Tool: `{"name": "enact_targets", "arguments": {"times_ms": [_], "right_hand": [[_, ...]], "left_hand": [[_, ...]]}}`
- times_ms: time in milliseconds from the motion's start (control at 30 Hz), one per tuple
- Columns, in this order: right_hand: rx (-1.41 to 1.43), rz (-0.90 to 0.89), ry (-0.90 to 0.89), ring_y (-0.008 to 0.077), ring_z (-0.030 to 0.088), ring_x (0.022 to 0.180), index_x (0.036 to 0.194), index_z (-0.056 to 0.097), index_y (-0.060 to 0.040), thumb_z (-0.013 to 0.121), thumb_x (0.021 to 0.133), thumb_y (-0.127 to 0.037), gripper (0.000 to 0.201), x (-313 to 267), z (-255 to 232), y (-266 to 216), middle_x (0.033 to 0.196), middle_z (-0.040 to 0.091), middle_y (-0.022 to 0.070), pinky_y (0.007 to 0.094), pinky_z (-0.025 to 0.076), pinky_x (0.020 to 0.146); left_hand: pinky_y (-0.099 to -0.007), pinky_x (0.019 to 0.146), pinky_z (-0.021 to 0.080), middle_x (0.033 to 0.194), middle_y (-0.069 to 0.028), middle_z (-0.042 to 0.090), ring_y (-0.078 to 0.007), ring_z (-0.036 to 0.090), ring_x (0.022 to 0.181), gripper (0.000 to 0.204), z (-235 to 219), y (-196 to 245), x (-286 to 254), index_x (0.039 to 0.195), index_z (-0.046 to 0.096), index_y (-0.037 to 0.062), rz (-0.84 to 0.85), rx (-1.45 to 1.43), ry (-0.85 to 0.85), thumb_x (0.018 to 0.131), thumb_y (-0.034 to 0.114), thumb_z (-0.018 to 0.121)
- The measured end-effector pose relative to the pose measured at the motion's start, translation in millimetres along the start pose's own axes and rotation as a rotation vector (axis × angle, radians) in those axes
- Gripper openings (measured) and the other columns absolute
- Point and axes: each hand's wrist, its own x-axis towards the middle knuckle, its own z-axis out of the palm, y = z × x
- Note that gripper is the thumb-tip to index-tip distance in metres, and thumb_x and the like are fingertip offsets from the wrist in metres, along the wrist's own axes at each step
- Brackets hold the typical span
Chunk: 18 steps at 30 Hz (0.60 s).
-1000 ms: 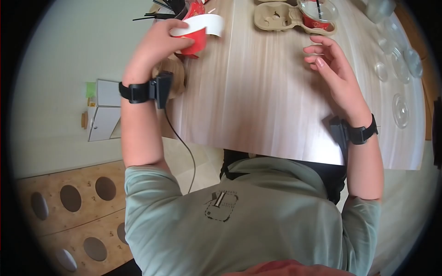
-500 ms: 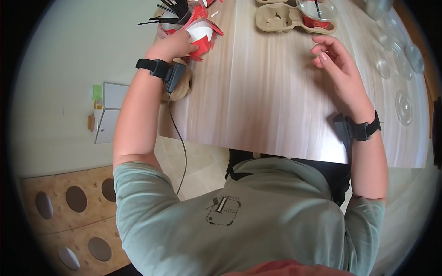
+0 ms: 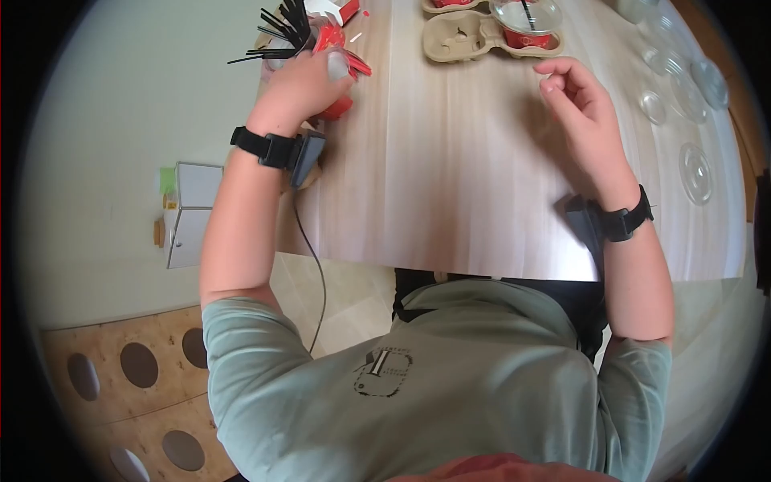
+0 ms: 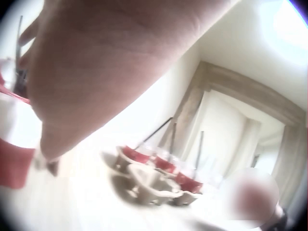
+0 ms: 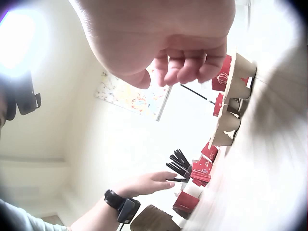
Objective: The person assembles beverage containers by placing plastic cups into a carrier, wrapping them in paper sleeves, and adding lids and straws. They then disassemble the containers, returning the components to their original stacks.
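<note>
My left hand point(image 3: 295, 92) is at the table's left edge, beside a bunch of black straws point(image 3: 287, 30) in a container. In the right wrist view its fingers reach forward to the straws, thumb a little apart. A red-and-white paper carton point(image 5: 186, 203) stands just below those fingers; in the head view the hand partly covers it. Red packets point(image 5: 201, 169) cluster behind the carton. Over the table's right half hovers my right hand point(image 3: 585, 112), fingers loosely bent and holding nothing. Close ahead of it is a moulded cup carrier point(image 3: 451, 40) with a lidded red cup point(image 3: 526, 36).
Clear plastic lids point(image 3: 695, 173) and cups point(image 3: 710, 83) lie along the right side. Another red-and-white carton point(image 3: 344, 10) sits at the far left. A brown rounded object point(image 5: 155, 220) stands by the left wrist. A cable hangs from the left wrist camera.
The left hand held the red-and-white carton, moved it down beside the straws and packets, and now has its fingers stretched over it. The right hand stays nearly still.
</note>
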Motion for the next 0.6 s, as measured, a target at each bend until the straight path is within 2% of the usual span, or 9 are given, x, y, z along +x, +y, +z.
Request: {"name": "enact_targets", "arguments": {"times_ms": [67, 133, 233, 333, 433, 533, 567, 600], "right_hand": [[0.001, -0.019, 0.089, 0.001, 0.043, 0.076, 0.118, 0.064, -0.0054, 0.064, 0.101, -0.014, 0.019, 2, -2, 0, 0.083, 0.049, -0.0106, 0.0184, 0.036, 0.07], [0.015, -0.028, 0.175, 0.001, 0.041, 0.073, 0.116, 0.064, -0.0053, 0.064, 0.101, -0.014, 0.018, 3, -5, -2, 0.08, 0.047, -0.0111, 0.0189, 0.034, 0.067], [0.068, -0.003, 0.252, 0.0009, 0.04, 0.075, 0.116, 0.064, -0.0062, 0.065, 0.1, -0.013, 0.017, 5, -8, 0, 0.082, 0.047, -0.0106, 0.0197, 0.032, 0.065], [0.088, -0.009, 0.271, 0.0036, 0.045, 0.079, 0.123, 0.063, -0.006, 0.066, 0.097, -0.015, 0.027, 9, -13, 10, 0.098, 0.054, -0.0041, 0.0208, 0.039, 0.069], [-0.123, 0.036, 0.28, 0.0089, 0.05, 0.084, 0.134, 0.06, -0.0069, 0.068, 0.094, -0.018, 0.042, 11, -14, 14, 0.124, 0.054, 0.0053, 0.025, 0.047, 0.078], [-0.209, -0.014, 0.216, 0.0131, 0.053, 0.087, 0.142, 0.056, -0.008, 0.068, 0.093, -0.023, 0.052, 16, -20, 29, 0.138, 0.05, 0.0106, 0.0293, 0.049, 0.085], [-0.232, -0.013, 0.202, 0.0144, 0.055, 0.089, 0.144, 0.054, -0.008, 0.068, 0.093, -0.025, 0.056, 17, -21, 32, 0.143, 0.049, 0.0126, 0.0306, 0.05, 0.087], [-0.229, 0.047, 0.174, 0.0147, 0.055, 0.09, 0.145, 0.053, -0.0075, 0.068, 0.093, -0.025, 0.057, 16, -21, 30, 0.146, 0.047, 0.014, 0.0308, 0.05, 0.087]], "left_hand": [[-0.0408, 0.098, 0.051, 0.131, -0.0191, 0.065, -0.0311, 0.063, 0.119, 0.064, -10, 32, -6, 0.141, 0.057, 0.0054, 0.121, -0.368, 0.158, 0.091, 0.043, 0.072], [-0.038, 0.098, 0.051, 0.129, -0.0163, 0.066, -0.027, 0.064, 0.117, 0.067, -5, 65, -1, 0.14, 0.056, 0.0039, 0.267, -0.601, 0.281, 0.089, 0.042, 0.075], [-0.0383, 0.105, 0.047, 0.135, -0.0197, 0.06, -0.0296, 0.058, 0.126, 0.076, -13, 98, 4, 0.145, 0.046, -0.0007, 0.316, -0.792, 0.223, 0.087, 0.037, 0.079], [-0.0386, 0.111, 0.043, 0.141, -0.0231, 0.054, -0.0321, 0.052, 0.134, 0.087, -25, 132, 11, 0.149, 0.036, -0.0054, 0.371, -0.98, 0.16, 0.085, 0.031, 0.083], [-0.0416, 0.112, 0.043, 0.141, -0.0293, 0.052, -0.0394, 0.051, 0.135, 0.098, -6, 183, 36, 0.147, 0.037, -0.0076, 0.352, -0.962, 0.453, 0.077, 0.037, 0.089], [-0.0436, 0.113, 0.042, 0.142, -0.0312, 0.05, -0.0414, 0.05, 0.135, 0.105, -7, 214, 53, 0.149, 0.034, -0.008, 0.409, -1.003, 0.475, 0.074, 0.039, 0.091], [-0.0441, 0.112, 0.043, 0.142, -0.0318, 0.05, -0.042, 0.051, 0.134, 0.107, 4, 221, 64, 0.149, 0.033, -0.0079, 0.41, -0.989, 0.57, 0.072, 0.038, 0.092], [-0.0445, 0.112, 0.043, 0.142, -0.0314, 0.05, -0.0421, 0.051, 0.134, 0.107, 4, 224, 64, 0.149, 0.033, -0.007, 0.393, -1.011, 0.549, 0.072, 0.038, 0.092]]}}
